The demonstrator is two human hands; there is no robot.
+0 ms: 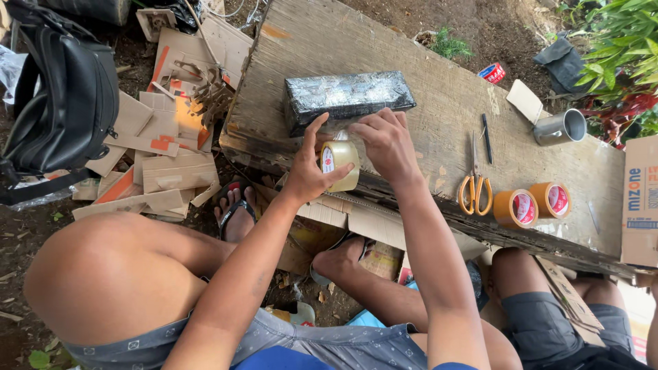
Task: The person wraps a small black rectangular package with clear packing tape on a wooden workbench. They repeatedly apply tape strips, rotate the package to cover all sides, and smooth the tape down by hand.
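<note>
A black, shiny wrapped box (pixel 346 98) lies on a weathered wooden plank table (pixel 411 62). My left hand (pixel 308 171) holds a roll of clear tape (pixel 340 164) just in front of the box's near side. My right hand (pixel 387 144) pinches the loose tape end above the roll and presses it toward the box's near face. Both my forearms reach up from the bottom of the view, over my bare knee.
Orange-handled scissors (pixel 473 186), a black pen (pixel 486 138), two rolls of brown tape (pixel 515 208) and a metal mug (pixel 561 127) lie on the plank's right part. A cardboard carton (pixel 641 202) stands far right. Cardboard scraps (pixel 168 147) and a black bag (pixel 65 103) lie left. Another person's legs (pixel 548 308) show below right.
</note>
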